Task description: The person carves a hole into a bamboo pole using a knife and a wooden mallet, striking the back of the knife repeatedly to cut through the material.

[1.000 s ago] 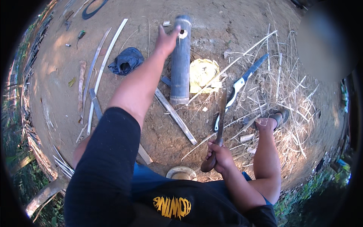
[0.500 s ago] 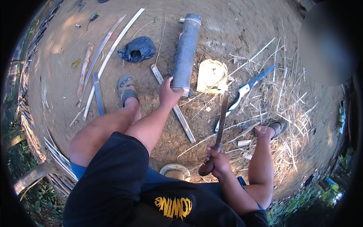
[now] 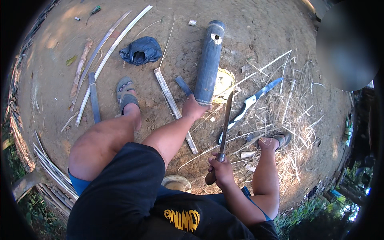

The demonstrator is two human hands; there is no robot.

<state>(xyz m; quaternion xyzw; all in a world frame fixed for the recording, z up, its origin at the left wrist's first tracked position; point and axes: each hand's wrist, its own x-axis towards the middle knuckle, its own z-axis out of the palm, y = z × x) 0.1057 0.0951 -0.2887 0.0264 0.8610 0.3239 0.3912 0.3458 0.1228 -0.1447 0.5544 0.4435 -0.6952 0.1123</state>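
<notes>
My left hand (image 3: pixel 195 108) is closed around the near end of a dark bamboo tube (image 3: pixel 209 66). The tube lies slanting away from me, with a pale-edged hole (image 3: pixel 216 38) near its far end facing up. In my right hand (image 3: pixel 223 173) is the wooden handle of a long knife (image 3: pixel 227 124), its narrow blade pointing up and away. Just right of the blade, a folding-type saw (image 3: pixel 250 102) with a white and black handle and blue blade lies on the ground. A yellow crumpled piece (image 3: pixel 224 82) sits partly behind the tube.
A black plastic bag (image 3: pixel 141 51) and long split strips (image 3: pixel 114 62) lie to the left. A flat pale slat (image 3: pixel 174 108) and a short dark strip (image 3: pixel 183 85) are beside the tube. Shavings (image 3: pixel 298 120) cover the right side. A round wooden block (image 3: pixel 176 183) stands close to me.
The tube has shifted right and turned in my left hand, so its hole now shows. My right hand keeps the knife, its blade still raised. The whole view has shifted slightly.
</notes>
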